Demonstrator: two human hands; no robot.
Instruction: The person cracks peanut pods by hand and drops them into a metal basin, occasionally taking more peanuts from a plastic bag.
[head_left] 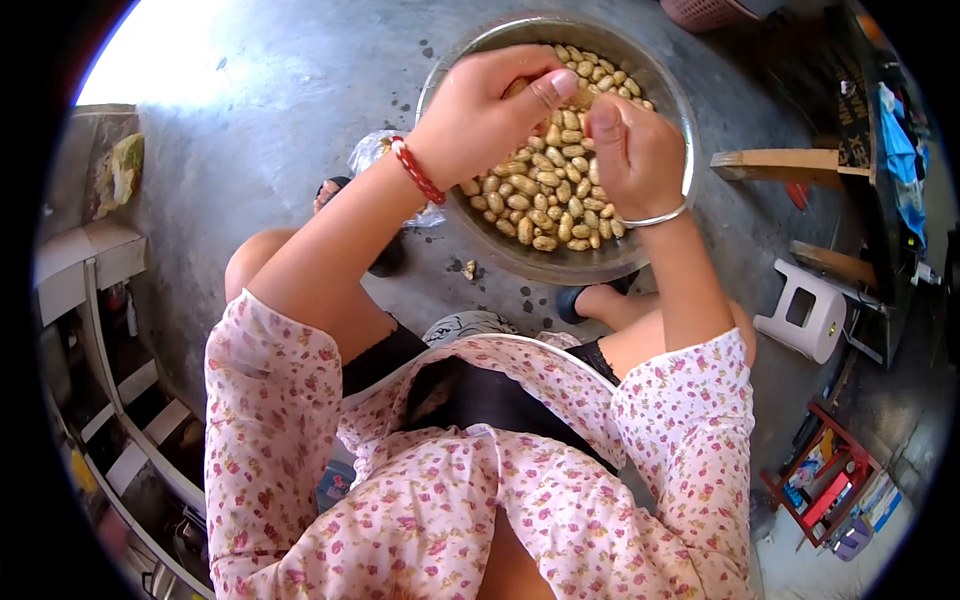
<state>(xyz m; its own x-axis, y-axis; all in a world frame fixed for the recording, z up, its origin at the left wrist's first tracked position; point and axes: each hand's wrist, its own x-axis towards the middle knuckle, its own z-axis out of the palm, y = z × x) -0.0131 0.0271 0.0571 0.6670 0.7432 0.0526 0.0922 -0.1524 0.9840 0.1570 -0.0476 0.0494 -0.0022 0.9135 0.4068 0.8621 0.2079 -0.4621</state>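
Observation:
A wide metal basin [476,238] on the floor holds a heap of unshelled peanuts [548,190], wet-looking and tan. Over its far half, my left hand [490,105], with a red braided bracelet at the wrist, is closed with the thumb pressed against the curled fingers. My right hand [640,155], wearing a silver bangle, is closed too, thumb up. The two thumbs nearly meet at a tan peanut [580,98] pinched between the hands. My fingers cover part of it, so whether its shell is split cannot be seen.
A clear plastic bag [372,150] lies left of the basin, near my foot. On the right stand a light plastic stool [803,312], a wooden bench leg [775,163] and a red rack [825,480]. Shelving [100,340] lines the left. Wet spots mark the concrete floor.

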